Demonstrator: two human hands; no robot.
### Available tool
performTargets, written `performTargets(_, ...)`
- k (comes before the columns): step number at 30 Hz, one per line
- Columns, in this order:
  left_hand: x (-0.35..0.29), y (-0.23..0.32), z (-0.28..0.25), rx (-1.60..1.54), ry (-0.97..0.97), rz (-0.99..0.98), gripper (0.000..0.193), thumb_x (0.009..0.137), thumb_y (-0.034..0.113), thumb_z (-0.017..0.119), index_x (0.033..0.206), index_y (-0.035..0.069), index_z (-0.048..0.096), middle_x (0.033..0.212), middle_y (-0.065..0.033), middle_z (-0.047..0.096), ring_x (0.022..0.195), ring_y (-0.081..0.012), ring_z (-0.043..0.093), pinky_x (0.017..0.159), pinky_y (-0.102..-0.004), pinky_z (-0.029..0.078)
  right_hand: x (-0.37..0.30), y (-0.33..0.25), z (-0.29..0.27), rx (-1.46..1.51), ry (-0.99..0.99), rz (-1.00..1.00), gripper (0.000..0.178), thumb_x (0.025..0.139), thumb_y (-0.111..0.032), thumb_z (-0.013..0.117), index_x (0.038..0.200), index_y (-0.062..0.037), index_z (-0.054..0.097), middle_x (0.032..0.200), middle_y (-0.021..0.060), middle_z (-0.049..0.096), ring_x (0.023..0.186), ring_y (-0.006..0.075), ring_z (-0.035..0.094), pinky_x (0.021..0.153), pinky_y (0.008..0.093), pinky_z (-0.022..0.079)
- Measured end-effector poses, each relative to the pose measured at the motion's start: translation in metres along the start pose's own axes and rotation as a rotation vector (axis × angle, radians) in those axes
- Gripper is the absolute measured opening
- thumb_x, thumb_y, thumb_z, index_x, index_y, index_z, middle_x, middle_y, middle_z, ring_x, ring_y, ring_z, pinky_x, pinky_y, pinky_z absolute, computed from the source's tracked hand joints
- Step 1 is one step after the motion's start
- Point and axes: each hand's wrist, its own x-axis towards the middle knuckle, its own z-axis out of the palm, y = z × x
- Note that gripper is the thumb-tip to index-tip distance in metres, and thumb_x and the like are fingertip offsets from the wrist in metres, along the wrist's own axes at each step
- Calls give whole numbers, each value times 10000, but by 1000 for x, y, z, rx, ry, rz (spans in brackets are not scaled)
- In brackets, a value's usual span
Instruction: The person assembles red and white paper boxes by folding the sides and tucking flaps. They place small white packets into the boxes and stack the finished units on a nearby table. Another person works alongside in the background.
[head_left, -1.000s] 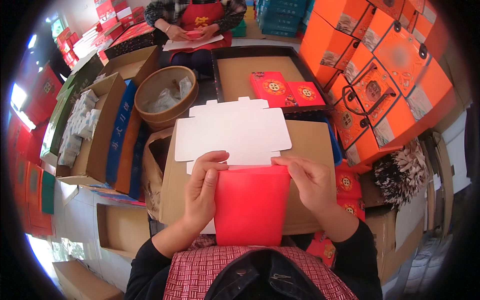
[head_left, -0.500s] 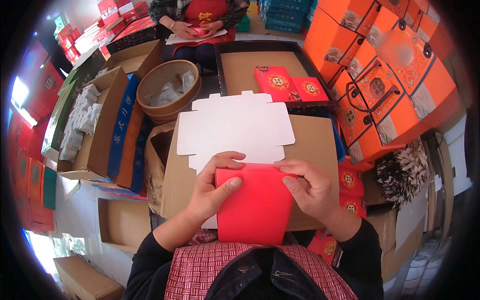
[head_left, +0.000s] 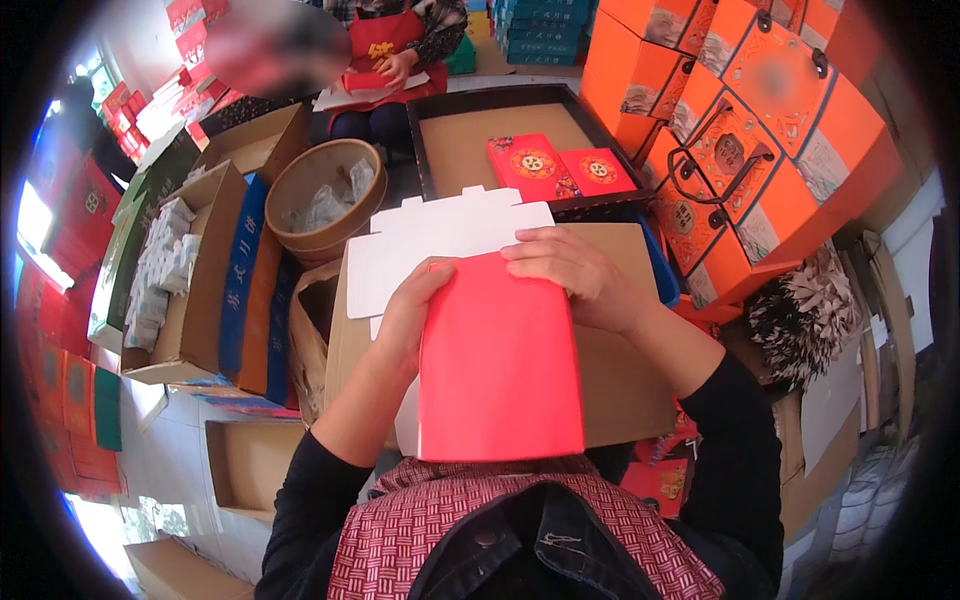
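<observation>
We note the red carton (head_left: pixel 500 365) on the near side of the white carton blank (head_left: pixel 450 228). We find the left hand (head_left: pixel 408 315) and right hand (head_left: pixel 575 277), each grip clamped on the red carton's far end.

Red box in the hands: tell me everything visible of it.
The red box is oblong, smooth and unprinted on its visible face, seemingly of card, with a pale strip at lower left. It is held lengthwise over brown cardboard, near end close to the patterned apron. The left hand holds its far left corner; the right hand lies across its far right corner.
</observation>
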Motion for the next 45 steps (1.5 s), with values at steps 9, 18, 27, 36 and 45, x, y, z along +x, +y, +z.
performTargets(9,-26,-14,10,156,-204,380,647,949,547,415,1348,40,376,1231,-140,546,954,-214,637,561,-344,547,-12,-24,4,973,47,989,383,819,-242,747,1058,18,595,870,60,654,710,124,626,629,241,510)
performTargets(18,-23,11,24,24,-31,-114,466,957,409,497,1222,29,446,956,-159,661,617,-274,667,307,-249,386,-21,-28,-7,1237,132,1257,669,960,-597,306,1191,-8,524,873,142,658,640,201,655,542,276,543)
performTargets(27,-10,10,29,-22,38,-140,440,957,403,488,1209,44,453,959,-155,658,613,-285,655,312,-241,364,-19,-30,-12,1176,134,1242,540,956,-488,467,1166,4,542,833,117,643,625,144,634,511,254,529)
performTargets(36,-1,1,39,124,53,30,403,939,296,541,1194,-5,460,935,-141,646,666,-241,637,433,-299,437,-17,-28,11,1108,314,1296,358,940,-369,543,1014,-21,586,813,87,640,629,147,625,540,278,540)
performTargets(45,147,52,29,200,2,166,342,943,119,478,1278,132,406,1064,-105,606,715,-226,599,531,-363,475,-13,17,-5,1047,464,1293,542,941,-354,552,1299,5,363,1019,142,585,721,174,630,616,289,543)
